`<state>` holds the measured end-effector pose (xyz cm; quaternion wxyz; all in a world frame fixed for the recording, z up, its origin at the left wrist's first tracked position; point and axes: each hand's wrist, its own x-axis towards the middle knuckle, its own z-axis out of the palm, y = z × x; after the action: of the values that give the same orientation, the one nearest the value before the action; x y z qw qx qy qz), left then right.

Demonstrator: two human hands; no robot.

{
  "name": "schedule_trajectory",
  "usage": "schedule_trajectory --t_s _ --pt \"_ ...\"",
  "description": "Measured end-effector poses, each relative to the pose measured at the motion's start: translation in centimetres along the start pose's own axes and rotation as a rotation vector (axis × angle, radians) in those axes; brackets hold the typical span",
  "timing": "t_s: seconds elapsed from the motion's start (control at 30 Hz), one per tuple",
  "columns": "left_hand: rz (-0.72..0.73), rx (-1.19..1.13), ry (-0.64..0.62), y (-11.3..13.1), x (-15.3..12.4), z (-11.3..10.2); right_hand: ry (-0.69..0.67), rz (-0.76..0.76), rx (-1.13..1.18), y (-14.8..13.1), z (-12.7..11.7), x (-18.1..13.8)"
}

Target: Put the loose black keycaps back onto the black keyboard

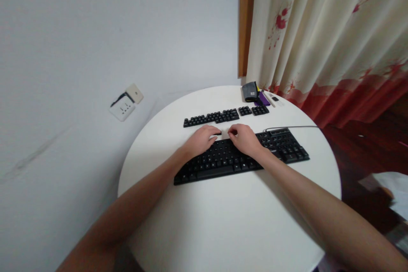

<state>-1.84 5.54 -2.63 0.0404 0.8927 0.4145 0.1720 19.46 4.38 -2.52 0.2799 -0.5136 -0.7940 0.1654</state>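
Note:
A black keyboard point(219, 162) lies at a slant across the round white table, some of its upper rows showing bare key sockets. Over its top edge, left of centre, is my left hand point(201, 139), with a small black keycap point(218, 133) at its fingertips. My right hand point(245, 139) hovers over the keyboard's upper middle, thumb and index finger pinched together; whatever they hold, if anything, is too small to make out. Behind the hands sit loose black keycaps in rows, a long group point(210, 117) and two smaller groups point(245, 111) point(260, 110).
At the table's point(223, 221) back right lie a grey pouch point(250, 92), a purple cloth point(262, 98) and a pale stick-like item point(269, 99). The keyboard cable point(293, 126) runs off to the right. A wall with sockets point(123, 108) stands left, a curtain point(306, 42) right.

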Motion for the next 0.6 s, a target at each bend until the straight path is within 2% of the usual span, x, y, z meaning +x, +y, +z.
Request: schedule_trajectory --t_s 0.23,0.37,0.6 --pt "-0.144 -0.008 0.100 -0.6 0.1 0.2 0.010 -0.135 -0.070 0.1 0.8 0.3" --pt "-0.141 -0.060 0.095 -0.7 0.3 0.6 -0.054 -0.261 -0.058 -0.3 1.3 0.6" --pt "-0.128 -0.118 0.068 -0.6 0.2 0.5 -0.143 -0.276 -0.103 -0.7 2.3 0.8"
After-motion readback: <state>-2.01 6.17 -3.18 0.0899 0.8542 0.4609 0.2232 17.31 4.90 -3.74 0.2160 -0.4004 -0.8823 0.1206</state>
